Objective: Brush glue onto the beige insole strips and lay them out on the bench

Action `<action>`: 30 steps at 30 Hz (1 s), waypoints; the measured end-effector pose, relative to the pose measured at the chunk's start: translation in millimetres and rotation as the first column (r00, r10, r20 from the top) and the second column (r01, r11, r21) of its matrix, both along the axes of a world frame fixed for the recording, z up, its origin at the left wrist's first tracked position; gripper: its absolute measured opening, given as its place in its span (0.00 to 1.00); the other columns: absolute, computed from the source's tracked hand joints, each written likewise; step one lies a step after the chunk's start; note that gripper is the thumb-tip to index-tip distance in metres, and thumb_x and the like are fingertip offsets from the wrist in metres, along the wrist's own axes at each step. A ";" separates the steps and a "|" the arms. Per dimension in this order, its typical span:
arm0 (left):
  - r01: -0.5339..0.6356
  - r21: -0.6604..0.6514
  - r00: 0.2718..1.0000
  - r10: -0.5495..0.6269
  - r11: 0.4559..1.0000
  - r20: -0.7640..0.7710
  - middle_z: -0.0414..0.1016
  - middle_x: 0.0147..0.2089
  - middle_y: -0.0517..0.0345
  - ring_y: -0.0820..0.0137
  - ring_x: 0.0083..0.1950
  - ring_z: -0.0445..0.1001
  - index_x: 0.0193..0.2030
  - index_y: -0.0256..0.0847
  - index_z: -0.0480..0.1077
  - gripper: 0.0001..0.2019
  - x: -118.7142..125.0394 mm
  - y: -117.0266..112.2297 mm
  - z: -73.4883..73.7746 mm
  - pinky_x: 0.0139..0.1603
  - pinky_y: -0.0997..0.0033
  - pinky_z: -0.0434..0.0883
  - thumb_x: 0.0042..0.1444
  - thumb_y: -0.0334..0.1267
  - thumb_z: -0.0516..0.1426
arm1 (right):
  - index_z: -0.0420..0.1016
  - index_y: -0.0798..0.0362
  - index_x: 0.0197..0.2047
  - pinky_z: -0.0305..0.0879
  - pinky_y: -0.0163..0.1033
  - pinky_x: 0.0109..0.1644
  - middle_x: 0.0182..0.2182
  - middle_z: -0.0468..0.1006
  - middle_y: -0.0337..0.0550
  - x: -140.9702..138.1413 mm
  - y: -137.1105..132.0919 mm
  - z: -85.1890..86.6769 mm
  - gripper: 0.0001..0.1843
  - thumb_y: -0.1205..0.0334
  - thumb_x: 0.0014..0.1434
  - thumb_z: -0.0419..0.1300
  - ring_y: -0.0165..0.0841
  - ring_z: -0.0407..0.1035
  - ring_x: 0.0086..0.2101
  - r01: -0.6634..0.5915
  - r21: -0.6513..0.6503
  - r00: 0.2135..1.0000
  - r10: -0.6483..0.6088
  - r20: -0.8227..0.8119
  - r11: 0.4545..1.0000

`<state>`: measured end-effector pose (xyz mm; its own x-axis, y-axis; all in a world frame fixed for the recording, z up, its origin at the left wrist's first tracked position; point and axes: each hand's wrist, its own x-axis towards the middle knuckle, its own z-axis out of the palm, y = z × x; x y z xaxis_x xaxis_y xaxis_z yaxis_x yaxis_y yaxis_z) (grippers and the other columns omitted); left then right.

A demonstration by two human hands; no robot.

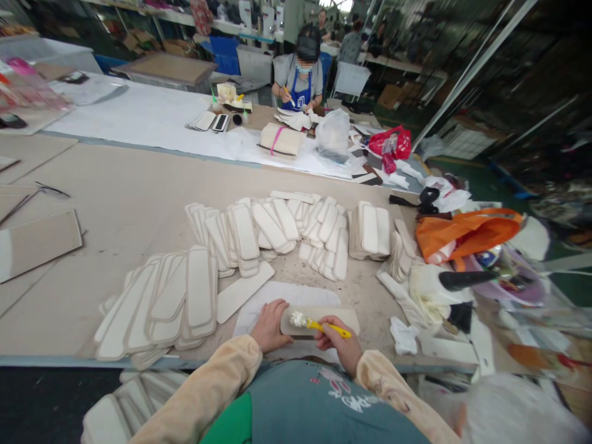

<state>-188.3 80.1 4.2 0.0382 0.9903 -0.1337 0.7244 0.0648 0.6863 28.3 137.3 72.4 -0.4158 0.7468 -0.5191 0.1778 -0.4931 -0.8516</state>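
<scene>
A beige oblong panel with rounded corners [340,316] lies on a white sheet [296,291] at the table's near edge. My left hand [269,327] grips its left end, fingers at the far edge and thumb at the near one. My right hand [341,342] is closed round the yellow handle of a brush [319,325]. The brush's white, clumpy head is over the left part of the panel; whether it touches cannot be made out. Left of my hands, fanned stacks of similar panels [200,290] overlap. One loose panel [245,293] lies slantwise beside the sheet.
More panel stacks [243,231] curve across the table beyond my hands. At right stand a cream-covered container with a dark spout-like part [428,290], a crumpled white cloth [404,335] and an orange bag [467,231]. A co-worker [300,80] sits across the table.
</scene>
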 end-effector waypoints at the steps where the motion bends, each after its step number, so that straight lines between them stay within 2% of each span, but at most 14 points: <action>1: 0.000 -0.002 1.000 0.000 1.000 0.004 0.59 0.60 0.42 0.50 0.61 0.58 0.58 0.41 0.57 0.44 -0.5 -0.4 -0.8 0.62 0.42 0.51 0.31 0.47 0.68 | 0.68 0.53 0.39 0.66 0.32 0.26 0.25 0.76 0.39 -1.1 -0.5 -1.0 0.21 0.44 0.53 0.58 0.30 0.71 0.22 -0.002 0.005 1.000 0.002 0.002 1.000; 13: -0.006 0.035 1.000 0.005 0.999 0.029 0.61 0.59 0.42 0.52 0.61 0.59 0.57 0.38 0.58 0.40 0.9 -1.5 -8.6 0.61 0.48 0.56 0.33 0.41 0.66 | 0.70 0.52 0.40 0.69 0.34 0.28 0.25 0.76 0.37 -11.0 1.4 -9.4 0.18 0.46 0.55 0.56 0.31 0.73 0.25 -0.114 0.054 0.993 0.112 0.041 0.992; 17: -0.033 0.012 0.999 0.033 0.999 0.021 0.61 0.59 0.43 0.51 0.61 0.59 0.57 0.41 0.58 0.38 2.4 -2.6 -7.8 0.62 0.44 0.53 0.37 0.41 0.65 | 0.70 0.53 0.39 0.69 0.34 0.28 0.24 0.76 0.38 2.7 5.0 -10.4 0.19 0.45 0.54 0.57 0.30 0.72 0.24 -0.028 0.060 0.996 0.023 0.085 0.998; 21: -0.034 0.005 0.999 0.033 0.999 0.022 0.61 0.59 0.43 0.51 0.61 0.59 0.57 0.41 0.58 0.37 2.2 -2.7 -8.9 0.62 0.43 0.52 0.37 0.42 0.64 | 0.70 0.54 0.39 0.69 0.34 0.27 0.25 0.77 0.40 29.2 9.8 -13.7 0.22 0.43 0.52 0.59 0.31 0.72 0.24 0.080 0.075 0.990 -0.088 0.111 0.994; 25: -0.024 0.014 1.000 0.024 1.000 0.008 0.61 0.59 0.43 0.51 0.61 0.59 0.57 0.40 0.57 0.37 1.3 -1.9 -10.3 0.63 0.44 0.52 0.38 0.42 0.64 | 0.70 0.55 0.39 0.69 0.34 0.27 0.25 0.77 0.40 60.8 14.4 -17.2 0.23 0.43 0.51 0.59 0.31 0.72 0.23 0.213 0.096 0.962 -0.227 0.155 0.972; 30: -0.009 0.025 1.000 0.009 1.000 -0.019 0.61 0.59 0.43 0.53 0.61 0.59 0.57 0.39 0.56 0.37 0.5 -1.4 -13.3 0.63 0.46 0.53 0.39 0.41 0.64 | 0.69 0.54 0.41 0.71 0.37 0.28 0.25 0.77 0.41 99.8 20.4 -18.1 0.24 0.43 0.50 0.60 0.34 0.73 0.24 0.321 0.143 0.908 -0.347 0.235 0.936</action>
<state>-187.7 78.7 -9.2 0.0269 0.9937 -0.1092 0.7366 0.0541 0.6742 128.1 157.7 54.3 0.0022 0.8717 -0.4900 0.2331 -0.4769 -0.8475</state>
